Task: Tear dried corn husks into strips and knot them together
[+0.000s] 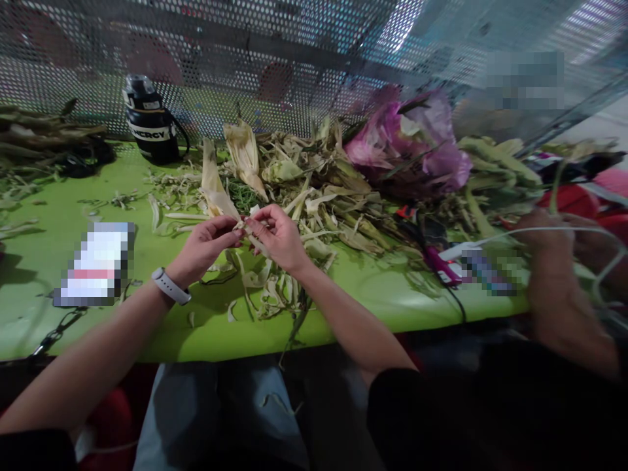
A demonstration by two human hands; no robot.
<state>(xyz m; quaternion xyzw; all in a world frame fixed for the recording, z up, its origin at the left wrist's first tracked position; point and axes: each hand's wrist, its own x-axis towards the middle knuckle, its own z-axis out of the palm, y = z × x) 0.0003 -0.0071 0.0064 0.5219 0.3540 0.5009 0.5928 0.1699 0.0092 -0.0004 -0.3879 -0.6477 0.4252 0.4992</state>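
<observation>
Pale dry husk (216,186) pinched low between two sets of fingertips

The husk stands tilted just above the near part of the table, its broad end pointing up and away, its lower end at the person's fingers. It looks papery: probably very light, stiffish along its length, easy to split along the grain and more dry than slippery. Its gathered lower end seems the firmest place to take hold; a hard squeeze on the thin broad part would likely crease or tear it.

The left hand (212,239) and the right hand (279,238) meet there, thumbs and fingers brought together and clamped on that lower end. Whether a separate strip also lies between them cannot be told, as the fingers cover it.

Below the hands, loose pale strips (275,296) lie curled on the green table (210,339). Beyond, to the right, is a heap of husks (343,186), with a purple bag (409,147) behind it. A dark bottle (152,131) stands upright at the back left; a phone (101,258) lies nearer, left of the left hand. Far right, a co-worker's hand (545,229) shows, blurred.
</observation>
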